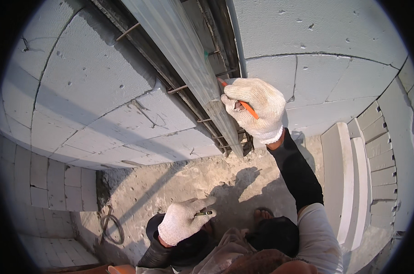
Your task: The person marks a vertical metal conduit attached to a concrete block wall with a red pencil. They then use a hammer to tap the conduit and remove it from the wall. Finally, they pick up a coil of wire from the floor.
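Observation:
My right hand (257,105), in a white knitted work glove, is closed round a slim orange pencil (249,109). Its reddish tip points up and left, close to the edge of a long grey ribbed strip (179,50), and I cannot tell whether they touch. The strip stands upright in a gap between block walls, in front of steel reinforcing bars (159,68) with bent ties. Lower down, above the floor, my left hand (182,221) wears a similar glove. Its fingers are closed on a short dark rod with a round end (206,213); the rest is hidden in the palm.
Pale block walls rise left (97,59) and right (316,27) of the gap. Loose slabs (341,182) lean at the right. A coiled hose or cable (111,228) lies on the rough concrete floor (170,182). Wire ends (145,114) jut from the left wall.

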Demonstrator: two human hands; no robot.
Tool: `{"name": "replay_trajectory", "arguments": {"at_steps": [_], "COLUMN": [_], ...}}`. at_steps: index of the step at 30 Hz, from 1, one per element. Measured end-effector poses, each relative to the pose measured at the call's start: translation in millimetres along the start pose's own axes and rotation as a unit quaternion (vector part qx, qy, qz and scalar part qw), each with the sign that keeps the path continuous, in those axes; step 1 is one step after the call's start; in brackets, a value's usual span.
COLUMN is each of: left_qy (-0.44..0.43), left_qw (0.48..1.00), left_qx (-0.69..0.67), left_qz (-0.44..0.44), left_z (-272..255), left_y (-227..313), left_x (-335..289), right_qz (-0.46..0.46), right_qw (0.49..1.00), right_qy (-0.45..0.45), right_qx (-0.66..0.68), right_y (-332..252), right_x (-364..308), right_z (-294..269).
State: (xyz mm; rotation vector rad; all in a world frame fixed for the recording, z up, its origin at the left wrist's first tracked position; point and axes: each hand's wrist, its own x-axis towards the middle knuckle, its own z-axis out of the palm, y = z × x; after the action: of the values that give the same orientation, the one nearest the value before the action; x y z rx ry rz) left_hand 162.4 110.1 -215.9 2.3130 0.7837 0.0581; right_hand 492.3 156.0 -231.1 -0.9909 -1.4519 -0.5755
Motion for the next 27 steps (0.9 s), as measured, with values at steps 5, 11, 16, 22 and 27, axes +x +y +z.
{"name": "replay_trajectory", "arguments": {"at_steps": [5, 11, 16, 22, 27], "left_qy": [0.012, 0.011, -0.003, 0.025, 0.022], "left_qw": [1.0, 1.0, 1.0, 1.0, 0.999], "left_qx": [0.019, 0.02, 0.009, 0.001, 0.019], "left_qz": [0.011, 0.008, -0.012, 0.007, 0.015], "left_z": [3.5, 5.5, 4.8, 8.6, 6.9], "left_y": [-4.4, -4.7, -0.1, -4.2, -9.6], "left_x": [-3.8, -4.0, -3.4, -6.0, -9.8], "right_qz": [-0.001, -0.002, -0.021, -0.039, -0.026], "right_qw": [1.0, 0.999, 0.997, 0.996, 0.997], "right_qy": [0.004, 0.028, 0.055, 0.077, 0.076], "right_qx": [0.004, 0.021, 0.045, 0.031, 0.008], "right_y": [-4.6, -9.8, -27.6, -24.3, -25.8], "right_x": [6.4, 4.1, 66.5, 122.3, 126.1], "right_z": [0.5, -8.7, -17.3, -5.1, -6.0]}}
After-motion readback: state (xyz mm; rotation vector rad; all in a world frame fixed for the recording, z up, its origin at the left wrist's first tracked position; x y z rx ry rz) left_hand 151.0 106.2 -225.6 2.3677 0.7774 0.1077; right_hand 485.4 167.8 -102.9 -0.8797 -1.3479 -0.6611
